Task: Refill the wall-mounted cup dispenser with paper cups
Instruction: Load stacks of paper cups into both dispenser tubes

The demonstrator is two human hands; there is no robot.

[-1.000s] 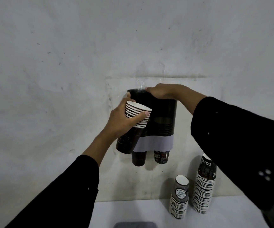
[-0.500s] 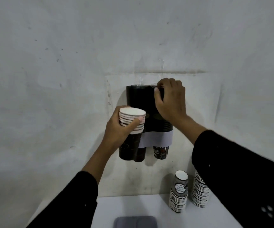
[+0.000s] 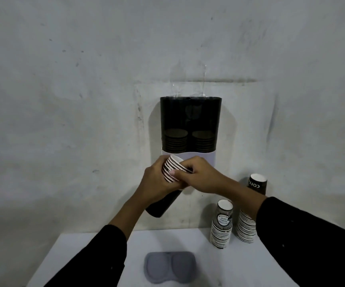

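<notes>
Paper cup stack (image 3: 175, 169) gripped by both hands, blocking dispenser (image 3: 190, 125) base; grey lid (image 3: 169, 267) on table (image 3: 188, 241).

Held cup stack (image 3: 174, 170): middle hidden under left hand (image 3: 157, 181) and right hand (image 3: 200, 175); only rims at 12 o'clock and dark base at 7 o'clock show. Dispenser (image 3: 190, 121) bottom outlets covered by both hands. Cups inside seen dimly through dark tinted front, count unclear. Taller stack (image 3: 247, 226) at 4 o'clock partly blocked by right sleeve (image 3: 312, 241). Print on shorter stack (image 3: 222, 224) too small to read. Counter (image 3: 188, 241) cut by bottom edge. Grey lid-like thing (image 3: 169, 267) at 6 o'clock, identity unclear.
</notes>
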